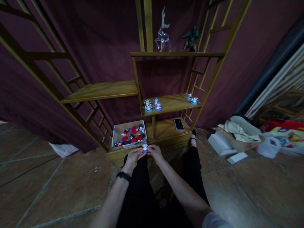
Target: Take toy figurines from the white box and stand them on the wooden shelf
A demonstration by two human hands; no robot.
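A small purple-and-white figurine (pixel 145 147) on a round purple base is pinched between my two hands, upright in front of the shelf. My left hand (pixel 133 156) grips its left side, and the fingers of my right hand (pixel 155 152) close on its right side. Just beyond my hands stands an open cardboard box (pixel 129 123) full of several red, black and white figurines (pixel 134 130). On the middle shelf (pixel 174 103), purple figurines (pixel 158 106) and blue-based figurines (pixel 148 108) stand grouped at the left. Two more blue-based figurines (pixel 194 101) are at its right end.
A phone (pixel 179 124) lies on the lowest shelf. A clear glass deer (pixel 163 36) and a dark green statuette (pixel 191 39) occupy the top shelf. On the floor at right are a white box (pixel 221 144), a plastic bag (pixel 269 146) and cloth (pixel 239 130).
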